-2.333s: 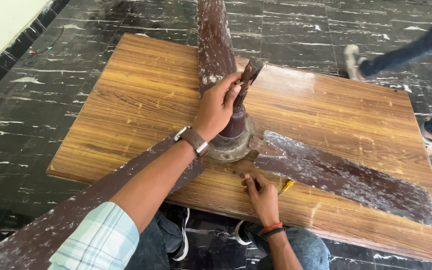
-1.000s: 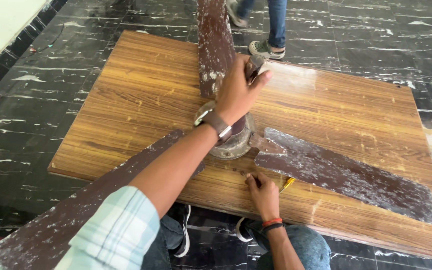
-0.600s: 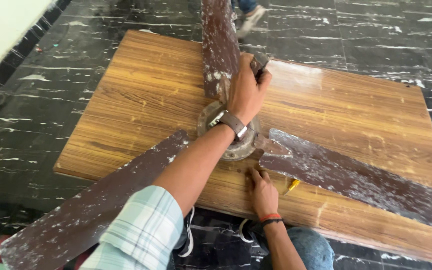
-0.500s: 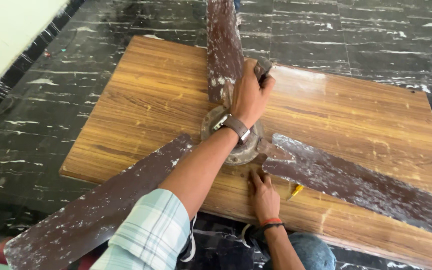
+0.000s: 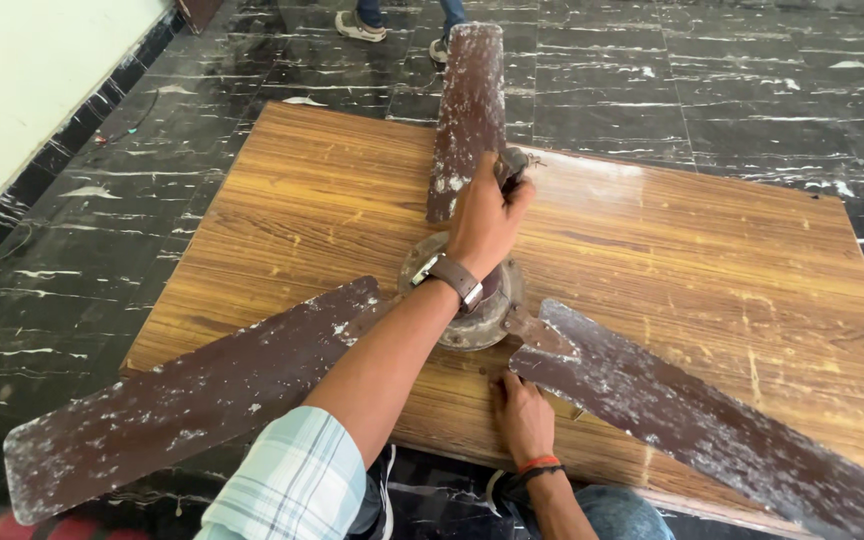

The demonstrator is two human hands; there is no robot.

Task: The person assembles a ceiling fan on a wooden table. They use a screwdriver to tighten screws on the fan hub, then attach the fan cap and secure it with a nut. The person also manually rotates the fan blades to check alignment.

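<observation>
A dusty brown ceiling fan lies on a wooden table (image 5: 712, 260). Its round motor hub (image 5: 482, 310) sits near the table's front edge. One blade (image 5: 469, 110) points away from me, a second blade (image 5: 192, 400) runs off the table to the lower left, and a third blade (image 5: 712, 430) stretches to the lower right. My left hand (image 5: 482, 220), with a wristwatch on it, is closed around the fan's upright stem (image 5: 510, 165) above the hub. My right hand (image 5: 520, 415), with a red wristband, rests flat on the table, fingers against the inner end of the right blade.
The table stands on a black marble floor (image 5: 732, 90). Another person's feet in shoes (image 5: 362, 25) stand just past the far blade's tip. A pale wall (image 5: 22, 80) runs along the left. My knees are under the table's front edge.
The view has shifted so the fan sits lower in frame. My left hand keeps its grip on the stem and my right hand stays by the right blade. The other person's feet have moved left.
</observation>
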